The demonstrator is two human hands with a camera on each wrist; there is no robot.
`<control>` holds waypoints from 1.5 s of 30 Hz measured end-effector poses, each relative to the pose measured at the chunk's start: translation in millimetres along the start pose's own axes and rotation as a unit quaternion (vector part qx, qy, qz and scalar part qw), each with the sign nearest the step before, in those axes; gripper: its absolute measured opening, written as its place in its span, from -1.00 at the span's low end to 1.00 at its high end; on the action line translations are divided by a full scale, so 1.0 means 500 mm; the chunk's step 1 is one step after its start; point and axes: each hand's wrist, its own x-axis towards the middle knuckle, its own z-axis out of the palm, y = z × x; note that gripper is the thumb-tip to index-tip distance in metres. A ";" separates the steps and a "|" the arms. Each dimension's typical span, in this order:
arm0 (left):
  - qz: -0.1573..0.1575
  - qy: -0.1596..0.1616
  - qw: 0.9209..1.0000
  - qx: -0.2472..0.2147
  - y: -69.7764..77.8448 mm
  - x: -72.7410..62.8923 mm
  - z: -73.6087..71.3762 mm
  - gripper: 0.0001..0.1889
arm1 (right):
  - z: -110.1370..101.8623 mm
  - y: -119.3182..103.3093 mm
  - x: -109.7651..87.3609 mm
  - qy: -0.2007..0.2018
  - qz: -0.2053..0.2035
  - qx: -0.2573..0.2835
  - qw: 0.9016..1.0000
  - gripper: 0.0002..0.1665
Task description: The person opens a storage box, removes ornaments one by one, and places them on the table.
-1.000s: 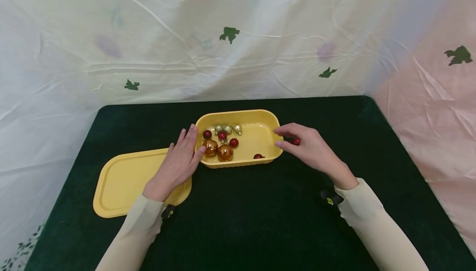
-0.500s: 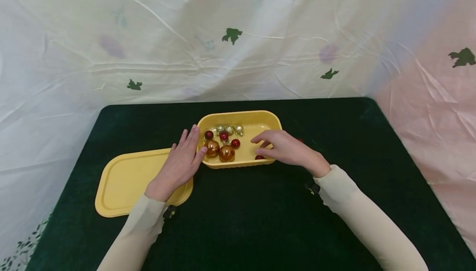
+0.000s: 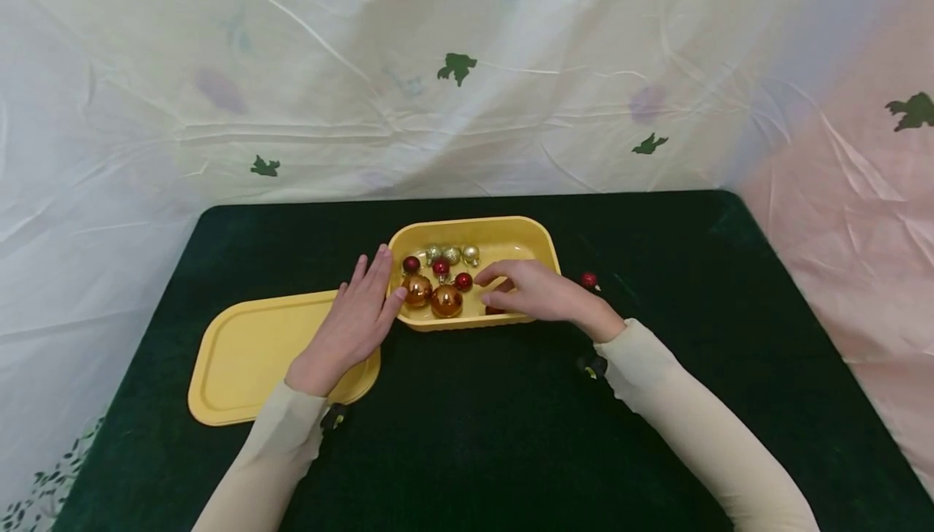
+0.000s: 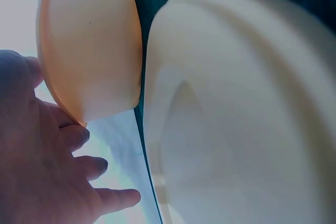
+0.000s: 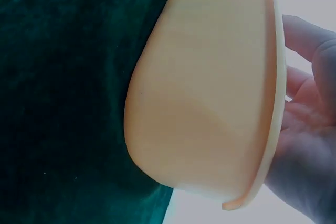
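In the head view my left hand [image 3: 350,321] lies with straight fingers against the left end of a yellow plastic box [image 3: 511,228]. My right hand [image 3: 536,289] reaches over the box's right side, fingers bent loosely, thumb and fingertips apart. A dark red Christmas ball [image 3: 494,310] shows partly under its thumb, by the front wall. Left of that hand lie two large copper balls [image 3: 447,301], three small pale gold balls [image 3: 451,255], and small red balls [image 3: 463,281]. Both wrist views show only the box's outside wall [image 5: 205,87], hiding the contents.
A yellow lid [image 3: 255,353] lies flat left of the box, partly under the left forearm. One red ball [image 3: 589,281] sits on the dark green tabletop [image 3: 474,435] right of the box. A pale cloth [image 3: 328,110] hangs behind the table.
My right hand has moved left from beside the box to over its inside, uncovering the red ball on the table. The red ball by the front wall now shows farther left. The left hand stays put.
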 end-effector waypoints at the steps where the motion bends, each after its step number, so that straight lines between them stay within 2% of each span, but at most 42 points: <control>1: 0.000 0.000 1.000 0.000 0.000 0.000 0.000 -0.21 | -0.001 0.001 0.001 -0.002 0.002 0.007 1.000 -0.54; 5: -0.002 -0.002 1.000 -0.003 0.000 -0.001 -0.001 -0.22 | -0.007 0.006 0.001 -0.014 0.008 0.003 1.000 -0.53; 10: -0.007 -0.007 1.000 -0.007 0.002 -0.003 -0.001 -0.21 | -0.022 0.009 0.000 -0.034 0.008 -0.046 0.998 -0.54; 16: -0.005 -0.003 1.000 -0.006 0.002 -0.004 -0.001 -0.21 | -0.038 0.009 0.005 -0.083 0.011 -0.078 0.993 -0.59; 22: -0.006 -0.006 1.000 -0.003 0.002 -0.001 0.000 -0.22 | -0.042 0.011 0.015 -0.124 0.021 -0.094 0.988 -0.59; 31: -0.006 -0.007 1.000 -0.003 0.003 -0.001 -0.001 -0.22 | -0.038 0.013 0.024 -0.148 0.020 -0.104 0.983 -0.70; 38: -0.005 -0.006 1.000 -0.005 0.005 -0.001 -0.002 -0.22 | -0.041 0.012 0.018 -0.136 0.015 -0.092 0.986 -0.71; 45: -0.001 -0.002 1.000 -0.004 0.005 -0.004 -0.005 -0.21 | -0.051 0.003 -0.009 -0.070 0.008 -0.058 0.996 -0.64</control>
